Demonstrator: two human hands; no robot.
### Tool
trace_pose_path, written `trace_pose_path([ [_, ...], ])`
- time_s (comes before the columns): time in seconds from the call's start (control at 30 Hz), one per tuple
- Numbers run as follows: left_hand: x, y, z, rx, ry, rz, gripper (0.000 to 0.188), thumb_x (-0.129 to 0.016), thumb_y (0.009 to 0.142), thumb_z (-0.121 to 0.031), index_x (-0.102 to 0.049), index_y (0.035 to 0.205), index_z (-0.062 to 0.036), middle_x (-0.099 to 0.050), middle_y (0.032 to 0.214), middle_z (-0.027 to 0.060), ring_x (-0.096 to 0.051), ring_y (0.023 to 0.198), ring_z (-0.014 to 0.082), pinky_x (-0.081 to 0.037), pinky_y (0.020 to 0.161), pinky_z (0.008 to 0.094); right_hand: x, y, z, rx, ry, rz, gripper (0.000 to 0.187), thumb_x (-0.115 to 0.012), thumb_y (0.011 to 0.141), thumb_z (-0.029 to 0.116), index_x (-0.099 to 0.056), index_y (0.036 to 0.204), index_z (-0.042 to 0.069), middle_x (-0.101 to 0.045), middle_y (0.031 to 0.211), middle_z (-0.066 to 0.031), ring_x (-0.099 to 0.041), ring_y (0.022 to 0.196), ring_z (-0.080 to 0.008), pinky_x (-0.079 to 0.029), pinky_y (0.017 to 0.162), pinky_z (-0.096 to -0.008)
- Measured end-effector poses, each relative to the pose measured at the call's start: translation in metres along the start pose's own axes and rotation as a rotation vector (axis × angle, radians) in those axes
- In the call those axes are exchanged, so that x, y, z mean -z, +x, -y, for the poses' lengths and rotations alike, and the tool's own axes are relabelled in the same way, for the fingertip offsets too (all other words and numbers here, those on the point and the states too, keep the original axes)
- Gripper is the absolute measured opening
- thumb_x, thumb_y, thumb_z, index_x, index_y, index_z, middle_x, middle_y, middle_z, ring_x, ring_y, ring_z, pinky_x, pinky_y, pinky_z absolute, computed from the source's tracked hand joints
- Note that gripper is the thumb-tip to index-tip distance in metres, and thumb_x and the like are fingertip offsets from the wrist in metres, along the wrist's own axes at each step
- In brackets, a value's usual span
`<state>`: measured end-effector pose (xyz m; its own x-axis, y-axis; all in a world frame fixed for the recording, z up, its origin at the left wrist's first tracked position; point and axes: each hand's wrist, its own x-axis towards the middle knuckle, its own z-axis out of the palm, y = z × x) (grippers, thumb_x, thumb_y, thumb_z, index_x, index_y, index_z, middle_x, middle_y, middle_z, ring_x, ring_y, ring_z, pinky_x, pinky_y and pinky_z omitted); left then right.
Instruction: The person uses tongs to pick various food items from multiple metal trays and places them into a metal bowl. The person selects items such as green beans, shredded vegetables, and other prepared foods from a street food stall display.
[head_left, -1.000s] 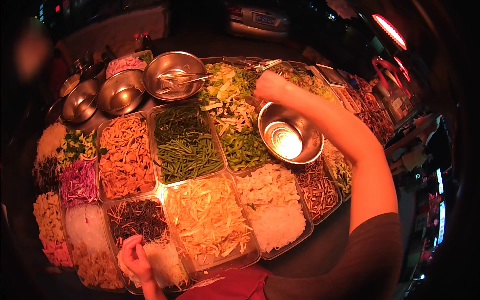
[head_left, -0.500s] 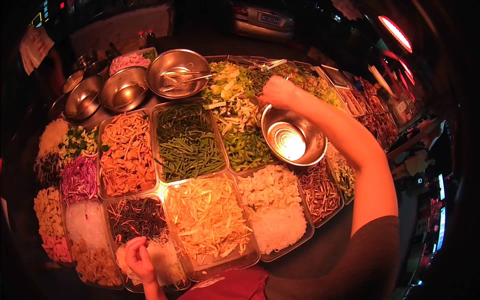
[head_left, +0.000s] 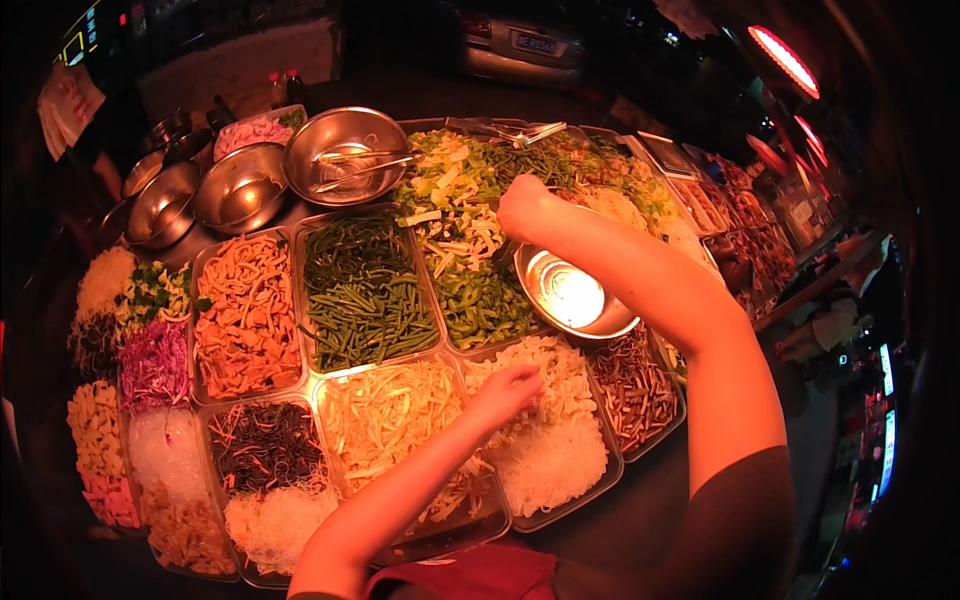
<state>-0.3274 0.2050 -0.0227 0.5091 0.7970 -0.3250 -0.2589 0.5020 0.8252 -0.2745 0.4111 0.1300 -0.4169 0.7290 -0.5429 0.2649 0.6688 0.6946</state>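
My right hand (head_left: pixel 524 207) is closed in a fist beside the upper rim of a shiny metal bowl (head_left: pixel 568 298); the arm crosses over the bowl. What this fist holds, if anything, is hidden. The bowl sits by chopped green peppers (head_left: pixel 485 304) and leafy vegetables (head_left: pixel 452 163). Over a tray of pale, wavy food pieces (head_left: pixel 565 390), my left hand (head_left: pixel 512 392) has its fingers drawn together. Anything between them is too small to make out. Its forearm passes above the tray of pale yellow shreds (head_left: pixel 385 410).
Metal bowls (head_left: pixel 240 190) stand at the far left, one (head_left: pixel 345 130) with tongs inside. Around lie trays of green beans (head_left: pixel 370 325), orange-brown strips (head_left: pixel 247 340), purple shreds (head_left: pixel 153 355), dark shreds (head_left: pixel 265 440) and brown sticks (head_left: pixel 635 395). A car (head_left: pixel 520 45) is beyond.
My left hand has moved right and away from me, from the noodle tray to the pale wavy pieces. My right fist has shifted left and slightly nearer, while the bowl stays about in place.
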Motion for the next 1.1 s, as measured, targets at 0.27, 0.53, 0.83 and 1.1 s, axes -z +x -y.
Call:
trace_pose_path([
  [0.27,-0.058,0.115,-0.007,0.044,-0.2,-0.259,0.036,-0.059,0.087,-0.036,-0.048,0.096,-0.0034,-0.048,0.091,0.006,-0.049,0.083,0.0162,-0.048,0.067,0.0278,-0.01,0.01,0.014,0.036,-0.068,0.061,0.02,-0.061,0.079,0.023,-0.069,0.095,0.014,-0.066,0.1,-0.0047,-0.063,0.09,-0.0243,-0.051,0.073,-0.0451],
  [0.53,-0.062,0.142,0.011,-0.016,-0.431,-0.539,0.025,-0.06,0.085,-0.02,-0.046,0.077,-0.0011,-0.054,0.073,0.0083,-0.052,0.054,0.0164,-0.046,0.044,0.0254,0.032,-0.026,-0.021,-0.081,-0.121,-0.192,0.015,-0.058,0.078,0.021,-0.071,0.084,0.016,-0.068,0.084,-0.0001,-0.065,0.081,-0.0176,-0.05,0.061,-0.0349],
  [0.83,-0.054,0.049,-0.021,-0.015,-0.54,-0.259,0.012,-0.053,0.085,-0.008,-0.054,0.097,-0.007,-0.06,0.088,0.0058,-0.058,0.075,0.0188,-0.053,0.065,0.0322,0.008,-0.067,-0.089,-0.342,0.351,-0.341,0.03,-0.058,0.078,0.022,-0.063,0.106,0.013,-0.067,0.088,-0.0072,-0.064,0.086,-0.0246,-0.051,0.071,-0.0396],
  [1.1,0.059,-0.182,-0.069,-0.302,-0.385,-0.701,0.026,-0.058,0.08,-0.009,-0.053,0.105,-0.0017,-0.06,0.098,0.0084,-0.06,0.085,0.0212,-0.055,0.072,0.0364,-0.185,-0.124,-0.019,-0.428,1.016,-0.137,0.052,-0.051,0.087,0.037,-0.038,0.136,0.022,-0.063,0.103,-0.0082,-0.062,0.087,-0.024,-0.05,0.077,-0.0378],
])
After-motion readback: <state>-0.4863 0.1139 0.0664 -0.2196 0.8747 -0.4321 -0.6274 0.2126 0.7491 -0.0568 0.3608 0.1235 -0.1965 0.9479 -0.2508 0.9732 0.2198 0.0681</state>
